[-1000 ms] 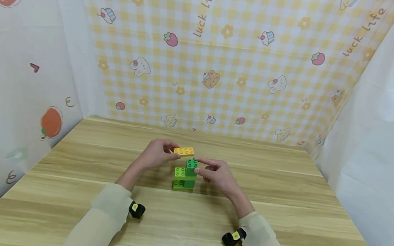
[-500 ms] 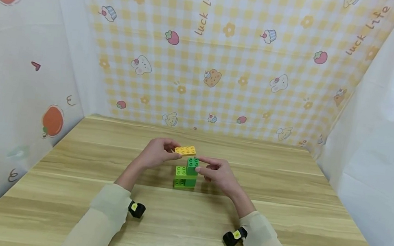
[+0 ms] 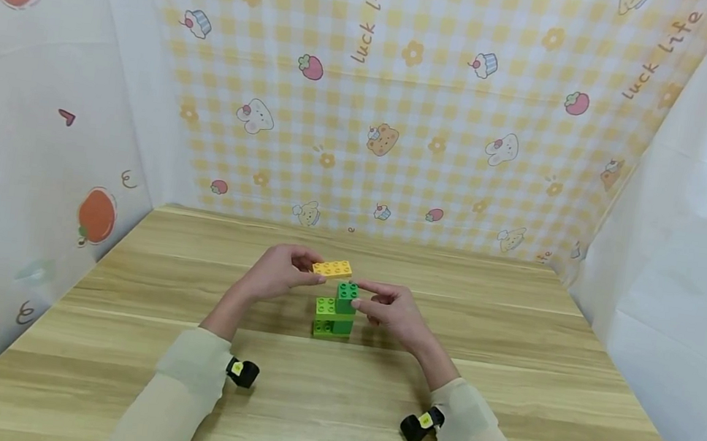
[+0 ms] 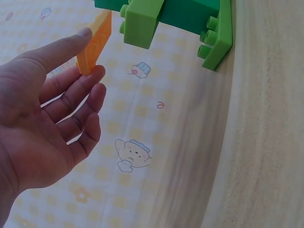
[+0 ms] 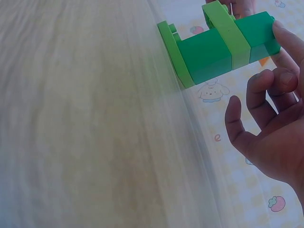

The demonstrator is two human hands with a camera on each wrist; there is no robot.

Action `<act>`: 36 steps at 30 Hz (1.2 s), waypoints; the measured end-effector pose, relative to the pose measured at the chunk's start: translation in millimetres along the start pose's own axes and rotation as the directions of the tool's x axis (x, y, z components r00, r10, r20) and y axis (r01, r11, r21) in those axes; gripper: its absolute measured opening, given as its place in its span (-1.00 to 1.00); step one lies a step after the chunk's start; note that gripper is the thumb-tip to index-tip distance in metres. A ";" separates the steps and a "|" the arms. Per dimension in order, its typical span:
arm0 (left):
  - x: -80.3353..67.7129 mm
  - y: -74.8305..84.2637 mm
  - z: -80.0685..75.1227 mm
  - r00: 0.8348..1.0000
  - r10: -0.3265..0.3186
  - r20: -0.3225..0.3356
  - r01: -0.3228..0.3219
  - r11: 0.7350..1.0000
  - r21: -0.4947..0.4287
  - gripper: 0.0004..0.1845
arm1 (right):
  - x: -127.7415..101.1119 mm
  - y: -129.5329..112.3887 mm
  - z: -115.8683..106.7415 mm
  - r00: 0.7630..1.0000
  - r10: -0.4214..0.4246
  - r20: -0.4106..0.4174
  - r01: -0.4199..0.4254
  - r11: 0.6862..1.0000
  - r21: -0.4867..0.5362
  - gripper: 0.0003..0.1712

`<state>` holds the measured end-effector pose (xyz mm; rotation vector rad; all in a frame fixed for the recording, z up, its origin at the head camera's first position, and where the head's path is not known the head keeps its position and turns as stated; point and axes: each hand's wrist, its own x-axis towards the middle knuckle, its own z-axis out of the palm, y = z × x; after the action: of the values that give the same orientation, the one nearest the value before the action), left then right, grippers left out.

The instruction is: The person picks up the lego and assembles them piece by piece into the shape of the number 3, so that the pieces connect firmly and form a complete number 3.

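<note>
While the left hand [image 3: 276, 277] pinches a yellow brick [image 3: 332, 269] just above centre frame, the right hand [image 3: 391, 312] clamps its fingertips on the green block stack [image 3: 334, 315]. Stack sits on the wooden table [image 3: 505, 386], brick hovering just above it.

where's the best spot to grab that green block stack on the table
Judging by its shape, take the green block stack by the flat side walls of its taller dark green column, coming from the right. The studded tops give little purchase, and the lower light green step fills the left. The right hand already touches that side.
</note>
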<state>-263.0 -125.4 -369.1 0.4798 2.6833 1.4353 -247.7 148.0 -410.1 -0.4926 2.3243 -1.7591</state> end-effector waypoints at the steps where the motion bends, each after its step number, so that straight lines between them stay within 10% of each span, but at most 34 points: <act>1: -0.2 0.6 -0.6 1.000 -0.002 0.004 0.002 1.000 -0.007 -0.59 | 0.1 -0.1 0.2 1.000 0.000 0.000 0.000 1.000 0.002 -0.48; 36: -5.5 10.2 -6.8 0.985 0.119 0.123 -0.113 0.992 -0.054 -0.65 | -1.6 -3.1 1.0 1.000 -0.003 0.000 0.003 1.000 0.017 -0.47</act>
<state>-256.7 -127.2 -357.4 0.7087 2.5553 1.4403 -245.4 146.9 -407.5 -0.4937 2.3077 -1.7782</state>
